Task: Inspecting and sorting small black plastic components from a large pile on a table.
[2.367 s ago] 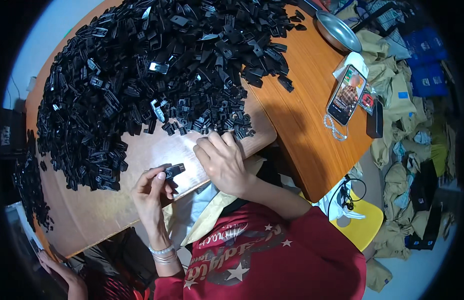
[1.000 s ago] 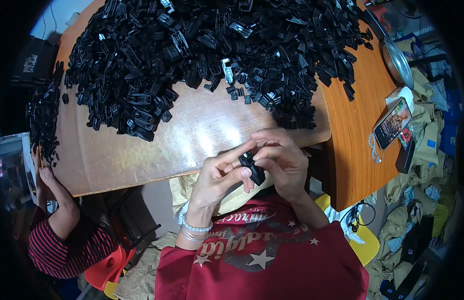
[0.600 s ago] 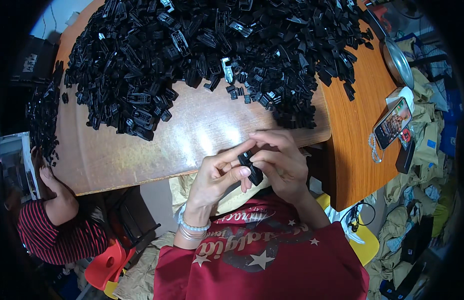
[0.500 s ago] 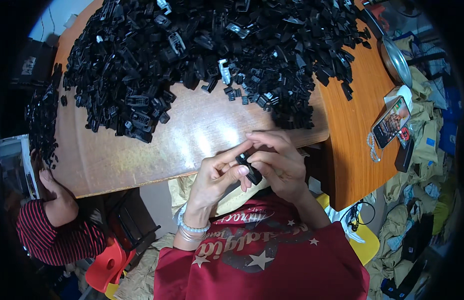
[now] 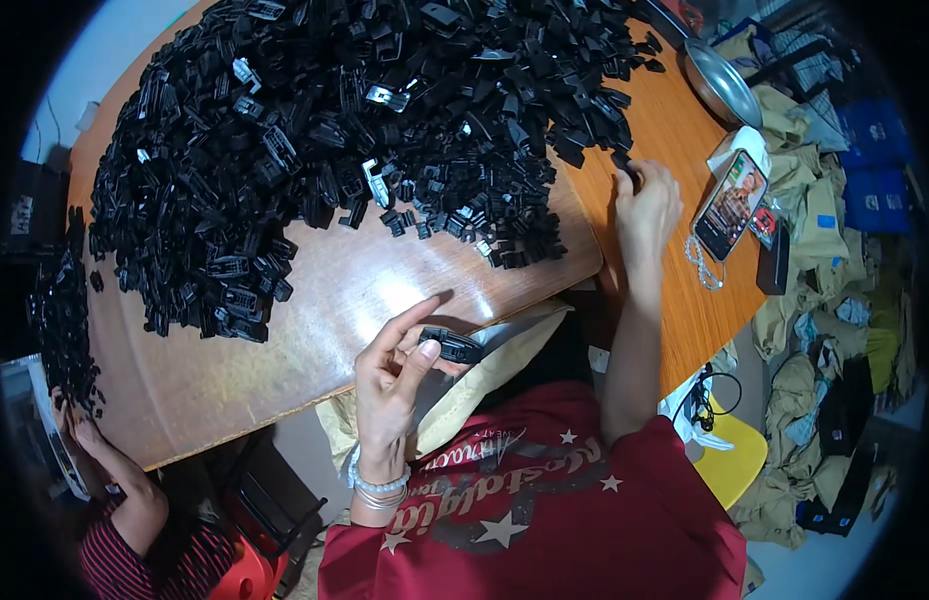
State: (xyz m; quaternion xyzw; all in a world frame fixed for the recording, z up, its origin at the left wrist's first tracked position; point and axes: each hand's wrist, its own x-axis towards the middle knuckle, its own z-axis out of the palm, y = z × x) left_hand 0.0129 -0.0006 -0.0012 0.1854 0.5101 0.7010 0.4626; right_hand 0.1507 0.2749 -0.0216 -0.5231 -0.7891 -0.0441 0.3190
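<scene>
My left hand is closed on an oblong black plastic part, pinched between thumb and fingers just over the table's near edge. Its index finger points out above the part. Over at the right, my right hand is at the rim of a big heap of black plastic pieces. Its fingers are bent around a small black plastic piece, which they partly hide. Tiny black clips lie along the near side of the heap, among a few shiny silver-looking pieces.
A phone with a lit screen leans on a stand right of my right hand, a beaded strap beside it. Behind it is a metal pan. At far left, a person in a striped sleeve handles another black pile. Beige bags cover the right side.
My right hand has left the part held with my left hand and reached out right to the heap's edge. My left hand keeps the part. The whole view has shifted.
</scene>
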